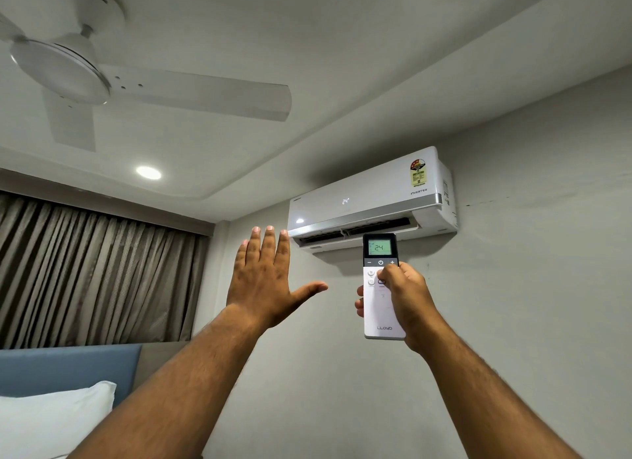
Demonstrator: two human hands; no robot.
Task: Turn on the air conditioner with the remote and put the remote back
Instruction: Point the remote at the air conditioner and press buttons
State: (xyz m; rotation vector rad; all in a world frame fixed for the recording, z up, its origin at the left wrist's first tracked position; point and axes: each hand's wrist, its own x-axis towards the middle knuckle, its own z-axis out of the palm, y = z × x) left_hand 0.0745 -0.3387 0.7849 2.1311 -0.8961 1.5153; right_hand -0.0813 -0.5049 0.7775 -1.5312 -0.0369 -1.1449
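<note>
While the left hand point(265, 274) is raised flat with fingers spread, grasping nothing, the right hand point(405, 296) clasps the remote point(380, 287) upright, thumb on its buttons, just below the wall-mounted air conditioner point(369, 198), both showing 24.

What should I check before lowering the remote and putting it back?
1. Air conditioner display lit, reads 24: ok.
2. Louver open: ok.
3. Remote screen reads 24, matching the unit: ok.
4. Right hand grip on the remote firm, thumb on the buttons: ok.
5. Left hand open and holding nothing: ok.
6. Spot where the remote goes back: cannot tell, out of view.
</note>
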